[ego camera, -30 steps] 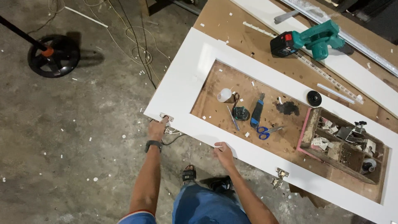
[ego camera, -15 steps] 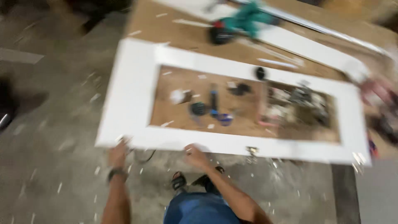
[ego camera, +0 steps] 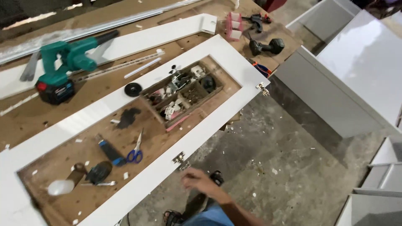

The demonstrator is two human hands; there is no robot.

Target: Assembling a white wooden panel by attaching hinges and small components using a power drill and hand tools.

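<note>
Head view, looking down across the bench: a white door frame (ego camera: 201,138) lies flat on the plywood worktop (ego camera: 96,90), its open middle showing the bench through it. Two metal hinges are already on its near edge, one hinge (ego camera: 180,158) close to the hand, a second hinge (ego camera: 263,88) up by the far corner, so the fitting along that edge looks well on. What is left cannot be read from here.

One hand (ego camera: 199,182) is in sight, low and centre, blurred, hovering just off the frame's near edge and right beside the closer hinge, not touching it. Judging by the forearm running down to the right, it is the right hand. The fingers look loosely curled and hold nothing. The left hand is out of view.

Inside the opening lie blue-handled scissors (ego camera: 135,154), a blue utility knife (ego camera: 109,151) and a wooden parts tray (ego camera: 181,94) full of small fittings. Beyond the frame sits a teal cordless blower (ego camera: 63,65). A white cabinet (ego camera: 356,71) stands to the right on the concrete floor (ego camera: 284,167).
</note>
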